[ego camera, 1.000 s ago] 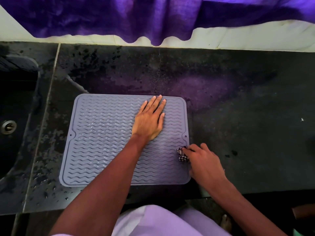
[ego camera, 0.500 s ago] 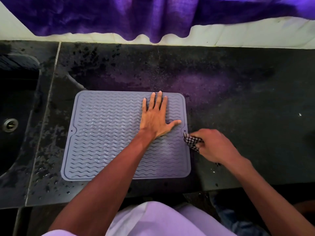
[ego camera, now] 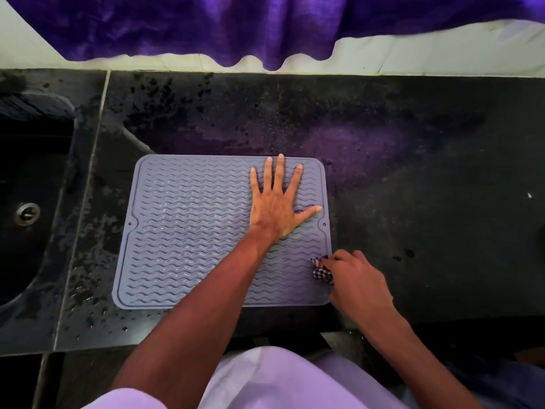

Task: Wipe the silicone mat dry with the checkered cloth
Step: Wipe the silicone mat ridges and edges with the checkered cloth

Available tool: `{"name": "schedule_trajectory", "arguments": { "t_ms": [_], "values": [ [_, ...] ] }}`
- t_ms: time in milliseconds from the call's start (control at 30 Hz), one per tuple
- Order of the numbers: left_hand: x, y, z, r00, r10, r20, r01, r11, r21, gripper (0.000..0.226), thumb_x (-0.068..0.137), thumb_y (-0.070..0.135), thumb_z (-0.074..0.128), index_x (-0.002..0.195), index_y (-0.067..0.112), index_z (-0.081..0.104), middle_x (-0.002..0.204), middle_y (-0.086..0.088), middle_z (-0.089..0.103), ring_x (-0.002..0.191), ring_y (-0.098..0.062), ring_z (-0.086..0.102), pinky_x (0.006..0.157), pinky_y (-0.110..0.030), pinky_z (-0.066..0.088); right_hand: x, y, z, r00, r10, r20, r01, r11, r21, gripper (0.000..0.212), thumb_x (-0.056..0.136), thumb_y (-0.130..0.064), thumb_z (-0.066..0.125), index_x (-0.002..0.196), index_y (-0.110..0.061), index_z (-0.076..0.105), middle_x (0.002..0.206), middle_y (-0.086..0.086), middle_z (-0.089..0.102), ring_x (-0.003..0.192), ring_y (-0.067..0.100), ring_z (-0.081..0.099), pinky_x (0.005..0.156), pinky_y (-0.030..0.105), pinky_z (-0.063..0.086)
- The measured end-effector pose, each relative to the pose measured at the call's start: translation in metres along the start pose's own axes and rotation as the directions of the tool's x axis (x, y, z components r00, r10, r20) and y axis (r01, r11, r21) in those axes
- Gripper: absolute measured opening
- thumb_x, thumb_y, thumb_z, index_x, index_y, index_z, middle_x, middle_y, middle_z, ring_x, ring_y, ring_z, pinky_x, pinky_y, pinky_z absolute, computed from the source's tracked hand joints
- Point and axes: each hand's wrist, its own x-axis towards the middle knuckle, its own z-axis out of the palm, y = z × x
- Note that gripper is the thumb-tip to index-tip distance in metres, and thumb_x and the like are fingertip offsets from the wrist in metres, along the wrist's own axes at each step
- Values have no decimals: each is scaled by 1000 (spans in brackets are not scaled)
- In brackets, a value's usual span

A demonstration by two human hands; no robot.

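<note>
Wipe of silicone mat [ego camera: 191, 231], near right edge

Found mat flat on dark wet surface [ego camera: 413, 172], sink [ego camera: 29, 202] to its left. Noted left grip [ego camera: 277, 202] released, fingers spread, palm pressing mat's far right part. Noted right grip [ego camera: 356, 278] clenched round bunched checkered cloth [ego camera: 321, 271] at mat's near right edge. Judge mat soft, floppy, apt to slide on wet stone: pin by palm. Judge cloth light, limp: keep wadded, drag along ribs
</note>
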Motion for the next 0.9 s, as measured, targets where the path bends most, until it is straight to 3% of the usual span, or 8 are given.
{"name": "schedule_trajectory", "arguments": {
  "t_ms": [233, 367, 433, 500, 567, 633, 800, 900],
  "values": [
    [0, -1, 0, 1000, 1, 9, -1, 1000, -5, 103, 82, 91, 9, 162, 30, -11, 168, -16, -21, 155, -39, -18, 121, -66, -5, -26, 4, 16, 994, 7, 112, -14, 998, 64, 38, 80, -22, 60, 116, -34, 59, 115, -12, 57, 110, 16, 52, 82, 31, 48],
    [-4, -9, -6, 999, 44, 12, -42, 989, -139, 94, 92, 82, 28, 164, 27, 2, 170, -15, -13, 156, -34, -14, 124, -60, -7, -16, 25, -2, 919, -186, 347, 37, 918, 395, 31, 87, -13, 61, 105, -36, 70, 106, -15, 71, 102, 5, 63, 81, 11, 44],
    [-18, -23, -8, 990, 43, -134, -88, 932, -352, 80, 98, 66, 43, 161, 20, 27, 170, -16, 12, 158, -32, 9, 126, -55, 5, -14, 19, -18, 884, -268, 382, -81, 717, 692, 26, 86, -6, 67, 97, -29, 74, 99, -10, 74, 98, 9, 67, 77, 8, 44],
    [-48, -46, -9, 925, -50, -376, -151, 861, -485, 58, 100, 46, 52, 147, 11, 54, 158, -17, 43, 147, -31, 40, 123, -51, 27, -14, 6, -28, 895, -262, 362, -278, 308, 910, 26, 75, -14, 79, 100, -22, 76, 100, 1, 75, 93, 16, 70, 77, 16, 50],
    [-90, -81, -5, 837, -209, -505, -122, 828, -547, 39, 101, 27, 57, 133, 5, 65, 143, -13, 59, 133, -25, 55, 117, -38, 39, -9, -12, -26, 906, -220, 361, -375, -24, 927, 39, 68, -17, 81, 106, -16, 74, 104, 8, 74, 81, 16, 70, 66, 20, 55],
    [-135, -118, -3, 762, -406, -504, 13, 788, -615, 32, 101, 19, 55, 126, 5, 69, 133, -9, 66, 123, -20, 60, 114, -23, 39, 0, -34, -26, 918, -175, 357, -382, -140, 913, 31, 78, -17, 70, 109, -12, 71, 103, 7, 74, 78, 13, 70, 62, 18, 55],
    [-208, -184, 3, 657, -579, -483, 220, 760, -612, 25, 96, 3, 59, 116, 5, 75, 122, -5, 73, 115, -19, 65, 109, -28, 46, 45, -110, -9, 963, -257, -86, 225, 583, 781, 25, 85, -41, 69, 105, -26, 66, 98, -11, 71, 88, 0, 63, 76, 14, 45],
    [-223, -207, 10, 707, -495, -506, 276, 851, -446, 27, 96, 9, 60, 119, 9, 75, 125, -4, 72, 124, -28, 62, 108, -39, 47, 72, -163, 7, 856, -469, -216, 515, 751, 414, 38, 83, -50, 65, 113, -27, 63, 104, -11, 65, 97, 9, 56, 79, 26, 42]
  ]
}}
